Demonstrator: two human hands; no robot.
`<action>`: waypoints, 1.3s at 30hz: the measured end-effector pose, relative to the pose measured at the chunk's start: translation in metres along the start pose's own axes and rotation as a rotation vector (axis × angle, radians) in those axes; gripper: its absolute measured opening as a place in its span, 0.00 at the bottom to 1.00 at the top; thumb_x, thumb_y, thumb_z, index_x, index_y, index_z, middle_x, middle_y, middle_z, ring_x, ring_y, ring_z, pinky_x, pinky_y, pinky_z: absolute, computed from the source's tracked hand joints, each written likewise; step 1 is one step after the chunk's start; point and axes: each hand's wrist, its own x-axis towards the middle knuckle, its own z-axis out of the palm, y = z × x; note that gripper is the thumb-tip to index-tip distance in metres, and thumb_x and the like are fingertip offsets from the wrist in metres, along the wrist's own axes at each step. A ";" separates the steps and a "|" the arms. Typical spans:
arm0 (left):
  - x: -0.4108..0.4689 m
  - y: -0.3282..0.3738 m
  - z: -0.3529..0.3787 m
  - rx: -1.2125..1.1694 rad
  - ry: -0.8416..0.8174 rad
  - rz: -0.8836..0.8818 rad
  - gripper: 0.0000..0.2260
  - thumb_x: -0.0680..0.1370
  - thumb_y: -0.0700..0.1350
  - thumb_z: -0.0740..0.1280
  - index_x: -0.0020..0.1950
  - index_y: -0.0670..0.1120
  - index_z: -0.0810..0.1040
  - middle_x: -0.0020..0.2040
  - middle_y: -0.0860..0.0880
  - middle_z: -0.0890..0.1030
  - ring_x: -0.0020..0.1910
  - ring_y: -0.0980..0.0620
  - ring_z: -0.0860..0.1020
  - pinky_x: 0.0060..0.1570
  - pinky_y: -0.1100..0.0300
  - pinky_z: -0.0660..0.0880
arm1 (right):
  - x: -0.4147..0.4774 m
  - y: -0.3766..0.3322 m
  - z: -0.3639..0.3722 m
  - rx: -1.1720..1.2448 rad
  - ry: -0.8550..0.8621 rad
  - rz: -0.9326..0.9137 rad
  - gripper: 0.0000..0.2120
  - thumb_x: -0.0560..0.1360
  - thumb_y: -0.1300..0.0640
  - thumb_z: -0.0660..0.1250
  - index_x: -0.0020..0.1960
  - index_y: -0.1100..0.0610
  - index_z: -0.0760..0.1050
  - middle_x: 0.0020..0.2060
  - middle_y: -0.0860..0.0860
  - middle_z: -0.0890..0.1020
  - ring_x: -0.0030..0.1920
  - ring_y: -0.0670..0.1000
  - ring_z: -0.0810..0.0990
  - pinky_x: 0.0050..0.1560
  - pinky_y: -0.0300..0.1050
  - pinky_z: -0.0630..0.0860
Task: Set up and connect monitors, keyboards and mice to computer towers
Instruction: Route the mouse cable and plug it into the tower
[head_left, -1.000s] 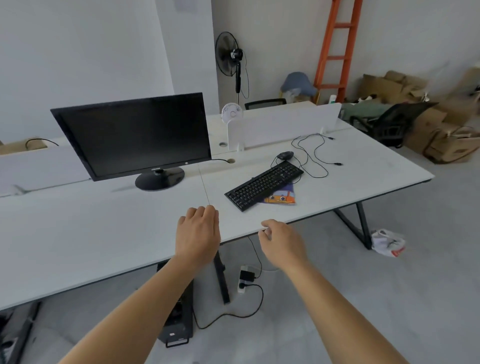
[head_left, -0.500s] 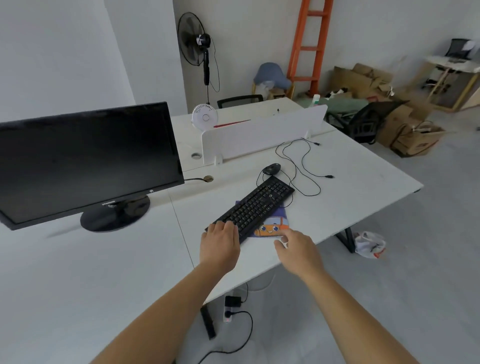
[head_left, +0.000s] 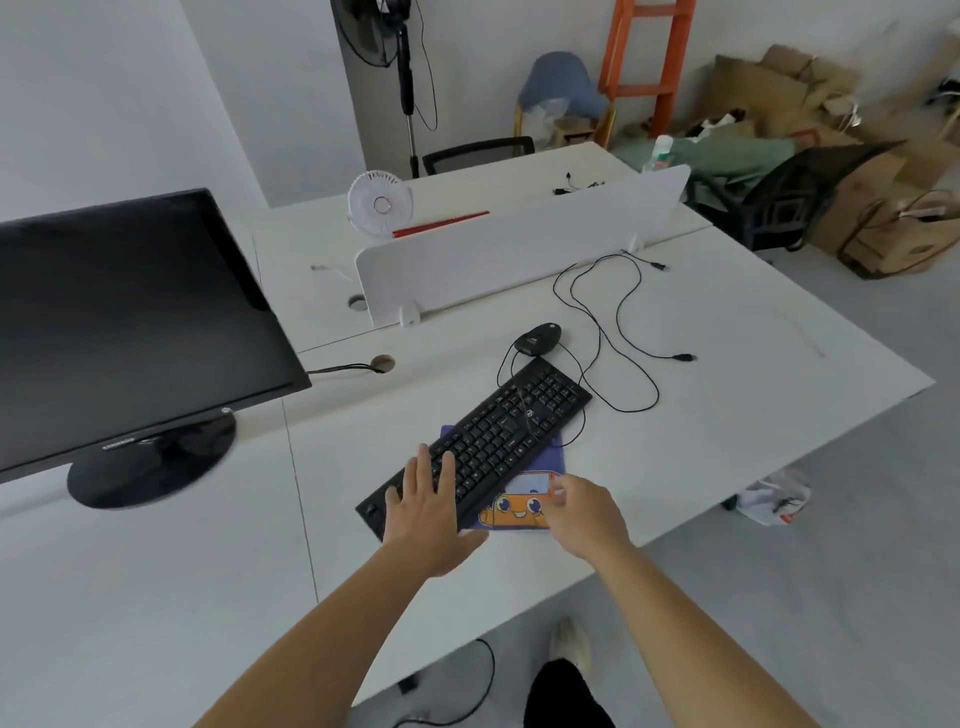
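Over the white bench (head_left: 753, 415), closing in from its edge onto the keyboard (head_left: 509, 431) right of the monitor (head_left: 130, 322). Laying the left hand (head_left: 431, 514) on its near end, grip spread; bringing the right hand (head_left: 584, 514) alongside, grip too blurred to tell. Likely starting to reposition it.

The monitor (head_left: 130, 322) runs off the edge at 9 o'clock; the keyboard (head_left: 498, 436) hides most of the mouse pad (head_left: 519, 506); the right hand (head_left: 587, 519) blurs at its fingertips.

keyboard (head_left: 480, 447) on mousepad (head_left: 524, 501), mouse (head_left: 537, 339) behind
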 end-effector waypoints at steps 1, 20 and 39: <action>0.015 0.008 0.001 0.012 -0.006 -0.026 0.51 0.73 0.72 0.61 0.80 0.48 0.34 0.79 0.41 0.32 0.80 0.40 0.38 0.77 0.39 0.49 | 0.022 0.005 -0.002 -0.017 -0.030 -0.009 0.16 0.80 0.51 0.61 0.67 0.53 0.75 0.62 0.53 0.81 0.60 0.56 0.79 0.57 0.47 0.76; 0.200 0.075 0.027 0.089 -0.276 -0.254 0.68 0.62 0.74 0.72 0.78 0.43 0.29 0.81 0.43 0.37 0.80 0.40 0.38 0.77 0.38 0.44 | 0.219 0.063 -0.027 0.011 -0.193 -0.277 0.10 0.81 0.45 0.61 0.55 0.51 0.75 0.46 0.47 0.83 0.47 0.50 0.80 0.44 0.44 0.72; 0.143 0.044 0.012 0.314 -0.136 -0.043 0.70 0.58 0.76 0.71 0.78 0.44 0.30 0.76 0.40 0.50 0.76 0.37 0.52 0.76 0.39 0.50 | 0.226 0.026 -0.065 0.829 0.250 0.363 0.45 0.80 0.61 0.61 0.78 0.53 0.28 0.79 0.59 0.47 0.72 0.56 0.67 0.63 0.47 0.66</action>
